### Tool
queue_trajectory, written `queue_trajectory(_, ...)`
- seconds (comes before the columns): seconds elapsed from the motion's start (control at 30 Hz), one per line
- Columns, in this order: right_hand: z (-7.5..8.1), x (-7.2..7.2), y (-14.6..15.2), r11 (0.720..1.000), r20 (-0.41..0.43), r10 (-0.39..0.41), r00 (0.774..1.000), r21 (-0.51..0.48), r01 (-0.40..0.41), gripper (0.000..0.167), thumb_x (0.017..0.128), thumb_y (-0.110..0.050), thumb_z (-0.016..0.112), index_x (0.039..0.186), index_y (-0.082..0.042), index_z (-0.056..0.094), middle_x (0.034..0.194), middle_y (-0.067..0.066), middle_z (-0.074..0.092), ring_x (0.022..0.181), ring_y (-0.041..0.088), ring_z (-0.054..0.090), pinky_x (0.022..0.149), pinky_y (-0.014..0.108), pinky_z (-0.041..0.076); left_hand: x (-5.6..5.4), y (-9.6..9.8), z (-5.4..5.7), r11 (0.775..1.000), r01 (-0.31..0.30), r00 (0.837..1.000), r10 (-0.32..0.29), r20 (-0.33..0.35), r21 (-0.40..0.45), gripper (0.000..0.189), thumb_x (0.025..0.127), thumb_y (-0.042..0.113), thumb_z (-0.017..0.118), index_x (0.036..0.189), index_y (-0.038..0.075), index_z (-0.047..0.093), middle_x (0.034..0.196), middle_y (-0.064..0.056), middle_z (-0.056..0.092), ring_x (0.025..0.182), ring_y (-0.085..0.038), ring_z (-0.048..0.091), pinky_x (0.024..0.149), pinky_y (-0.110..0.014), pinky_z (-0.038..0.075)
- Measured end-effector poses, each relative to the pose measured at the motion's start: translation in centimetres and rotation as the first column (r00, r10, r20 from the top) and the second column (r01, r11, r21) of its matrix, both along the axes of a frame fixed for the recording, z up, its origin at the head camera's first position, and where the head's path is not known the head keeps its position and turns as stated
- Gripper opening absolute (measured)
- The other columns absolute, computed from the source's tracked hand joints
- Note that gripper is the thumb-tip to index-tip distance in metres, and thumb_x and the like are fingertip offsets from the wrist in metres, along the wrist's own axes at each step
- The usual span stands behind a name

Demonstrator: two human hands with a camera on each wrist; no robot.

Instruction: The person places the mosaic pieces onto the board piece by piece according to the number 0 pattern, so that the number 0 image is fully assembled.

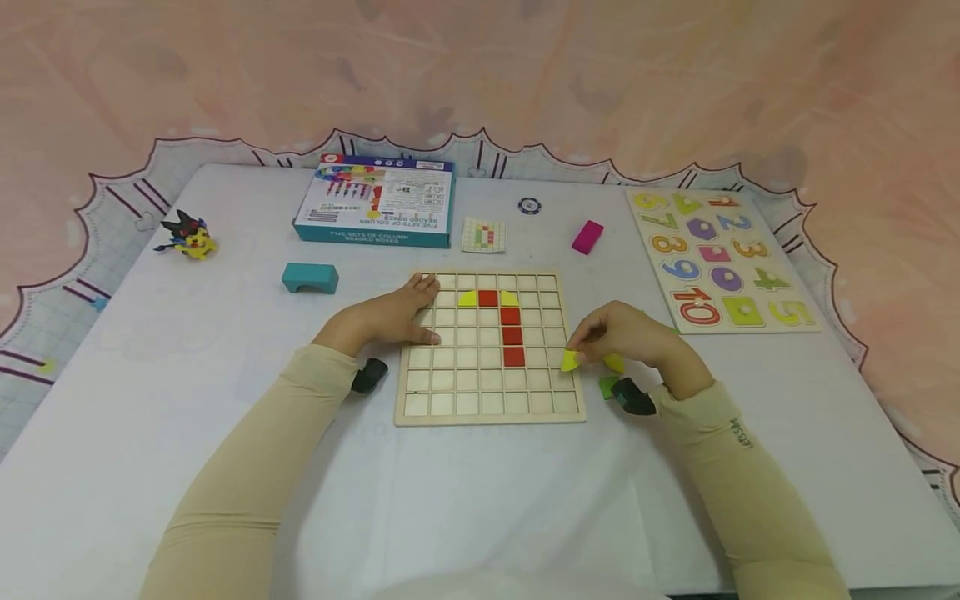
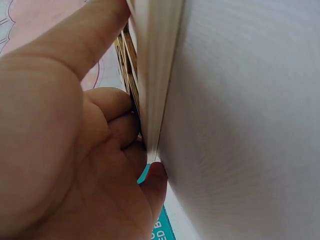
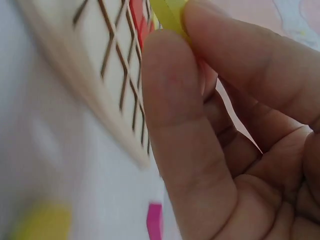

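Observation:
A wooden grid board lies flat before me. Several red squares and two yellow round-edged pieces sit in its cells, forming a short row at the top and a column below. My left hand rests on the board's left edge, its thumb reaching over the grid. At the right edge, my right hand pinches another yellow piece between thumb and forefinger, over the board's rim. Below that hand, on the table, lie a yellow piece and a green piece, partly hidden.
Behind the board are a pattern card, a teal box, a poker chip and a magenta block. A teal arch block and a toy figure stand left. A number puzzle lies right.

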State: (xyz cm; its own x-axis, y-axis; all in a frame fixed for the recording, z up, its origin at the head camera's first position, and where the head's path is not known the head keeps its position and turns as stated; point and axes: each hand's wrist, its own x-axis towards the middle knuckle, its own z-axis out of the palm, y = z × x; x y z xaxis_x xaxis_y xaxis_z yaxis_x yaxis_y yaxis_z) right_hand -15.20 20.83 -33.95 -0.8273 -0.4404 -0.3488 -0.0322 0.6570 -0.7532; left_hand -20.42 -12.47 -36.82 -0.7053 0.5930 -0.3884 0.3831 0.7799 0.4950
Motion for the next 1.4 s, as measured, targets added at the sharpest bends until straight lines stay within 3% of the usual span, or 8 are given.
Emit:
queue_trajectory(0.23,-1.0,-0.4,-3.5,0.997,0.043,0.072,0.996,-0.024,-0.071,0.014,0.075,-0.001,0.069,0.088,0.002,0.072,0.077,0.001,0.067,0.072,0.014,0.053,0.068,0.025,0.046,0.0,0.0,0.1,1.0,0.004,1.0,-0.004,0.004,-0.006,0.094,0.086,0.037,0.062,0.146,-0.002,0.002,0.154,-0.016,-0.007,0.141,-0.031,-0.013,0.115,-0.046,0.003)
queue_trajectory(0.57,-1.6,0.0,-6.3,0.994,0.059,0.043,0.997,0.095,-0.049,0.01,0.074,-0.002,0.07,0.084,-0.004,0.074,0.074,0.001,0.065,0.072,0.014,0.052,0.066,0.024,0.044,0.1,0.2,0.3,1.0,0.014,1.0,-0.014,0.01,-0.006,0.094,0.086,0.037,0.062,0.146,-0.002,0.002,0.154,-0.016,-0.006,0.141,-0.031,-0.013,0.115,-0.046,0.002)
queue_trajectory(0.93,-1.2,1.2,-7.8,0.973,-0.03,0.067,0.997,0.224,-0.059,0.012,0.076,-0.001,0.069,0.085,-0.007,0.073,0.075,0.0,0.065,0.075,0.015,0.053,0.066,0.023,0.045,0.3,0.3,0.3,1.0,0.002,1.0,-0.002,0.013,-0.01,0.094,0.085,0.037,0.063,0.146,-0.002,0.003,0.154,-0.016,-0.005,0.141,-0.031,-0.013,0.115,-0.045,0.002)
queue_trajectory(1.07,-1.1,1.8,-8.2,0.971,-0.05,0.052,0.997,0.235,-0.039,0.01,0.077,0.0,0.068,0.084,-0.006,0.072,0.07,0.001,0.061,0.071,0.015,0.05,0.062,0.022,0.042,0.2,0.3,0.2,1.0,-0.006,1.0,0.006,0.015,-0.012,0.094,0.086,0.037,0.063,0.146,-0.001,0.003,0.154,-0.016,-0.005,0.141,-0.03,-0.013,0.115,-0.045,0.002)
queue_trajectory(1.27,-0.9,2.3,-8.7,0.97,-0.076,0.033,0.997,0.242,-0.014,0.008,0.08,-0.001,0.066,0.081,-0.007,0.071,0.079,0.003,0.063,0.074,0.016,0.05,0.062,0.022,0.04,0.2,0.2,0.3,1.0,-0.012,1.0,0.013,0.017,-0.014,0.093,0.086,0.037,0.063,0.146,-0.002,0.003,0.154,-0.016,-0.005,0.141,-0.03,-0.013,0.115,-0.045,0.001)
queue_trajectory(1.4,-0.8,2.4,-9.0,0.967,-0.102,0.043,0.994,0.255,-0.016,0.008,0.08,-0.001,0.066,0.08,-0.007,0.07,0.076,0.003,0.061,0.075,0.017,0.05,0.062,0.022,0.04,0.1,0.1,0.2,1.0,-0.014,1.0,0.014,0.013,-0.018,0.093,0.086,0.037,0.063,0.146,-0.001,0.003,0.154,-0.015,-0.006,0.141,-0.029,-0.013,0.115,-0.045,0.001)
